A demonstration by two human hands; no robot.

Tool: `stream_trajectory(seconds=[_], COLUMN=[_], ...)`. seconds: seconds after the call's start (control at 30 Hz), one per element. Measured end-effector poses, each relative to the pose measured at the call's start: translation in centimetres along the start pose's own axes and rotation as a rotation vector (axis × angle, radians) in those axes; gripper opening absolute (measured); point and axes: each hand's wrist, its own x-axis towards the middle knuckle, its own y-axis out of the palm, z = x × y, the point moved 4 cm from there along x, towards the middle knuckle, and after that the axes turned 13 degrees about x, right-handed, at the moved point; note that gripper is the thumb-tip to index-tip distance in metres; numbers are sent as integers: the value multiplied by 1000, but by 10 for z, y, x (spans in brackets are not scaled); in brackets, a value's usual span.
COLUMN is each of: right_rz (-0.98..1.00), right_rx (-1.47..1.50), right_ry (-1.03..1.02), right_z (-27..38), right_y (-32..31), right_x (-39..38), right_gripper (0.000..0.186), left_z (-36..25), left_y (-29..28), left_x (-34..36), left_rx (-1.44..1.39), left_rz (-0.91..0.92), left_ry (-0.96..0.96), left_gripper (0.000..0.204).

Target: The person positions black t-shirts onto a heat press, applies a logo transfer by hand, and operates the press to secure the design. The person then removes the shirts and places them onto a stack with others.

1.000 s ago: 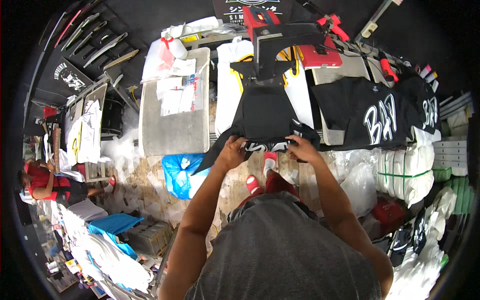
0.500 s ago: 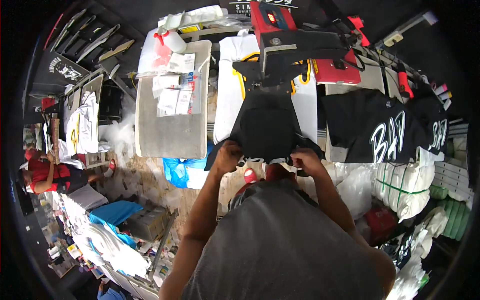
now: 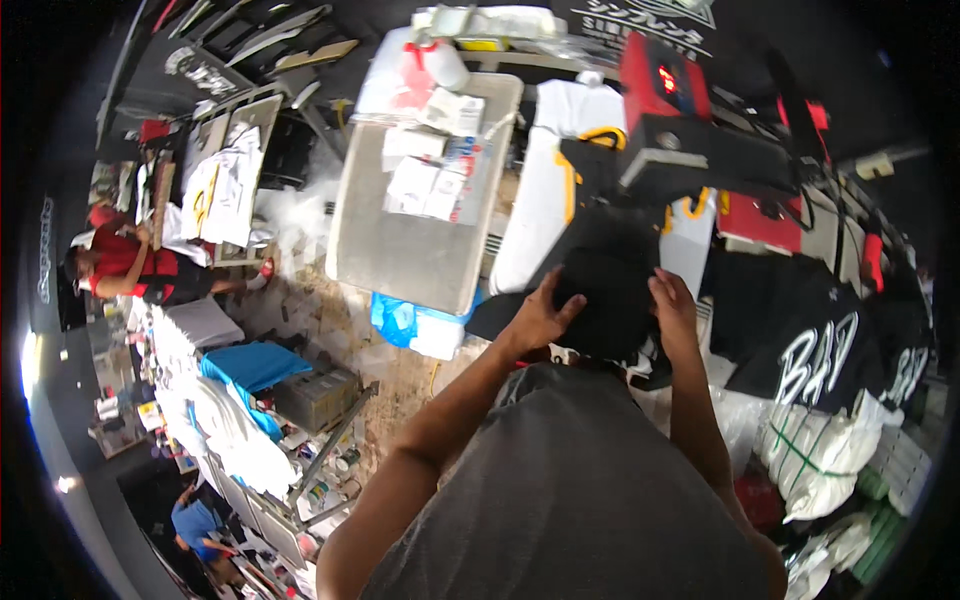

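Note:
A black garment [image 3: 590, 310] is spread on a narrow board in front of me, its far part running under a red and black machine [image 3: 665, 85] with a lit red display. My left hand [image 3: 538, 318] rests at the garment's left side, thumb and fingers apart, and looks empty. Along its right side my right hand [image 3: 675, 305] has its fingers stretched forward, touching or just above the cloth. Both hands are open. White cloth with yellow trim [image 3: 545, 195] lies beneath and beside the black garment.
At left, a grey board [image 3: 410, 255] carries white papers; a spray bottle [image 3: 440, 65] stands beyond. A black T-shirt with white lettering [image 3: 775, 325] lies at right, near a tied white bundle [image 3: 815, 455]. A person in red [image 3: 125, 255] and another in blue [image 3: 195, 520] are further left.
My hands have let go of the garment's near edge and moved farther up onto it, fingers spreading. The whole view has tilted and shifted, so the boards appear farther right.

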Motion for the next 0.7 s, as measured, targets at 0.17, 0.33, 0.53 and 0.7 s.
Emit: stream_trajectory(seconds=[0.17,0.33,0.53,0.7], right_rz=[52,30,-274,-361], right_rx=[-183,-76,-234,-76], right_ry=[149,149,-157,-112], right_z=[2,9,-20,-51], right_y=[-10,-26,-34,-25], right_x=[3,-24,-72,-114], right_gripper=[64,57,42,41], left_z=[107,206,228,230], left_y=[-23,-118,-148,-140], left_x=[28,107,175,188], left_rx=[-624,135,467,634], left_rz=[416,-153,-53,74], left_ry=[-226,129,308,270], left_gripper=[38,13,31,50])
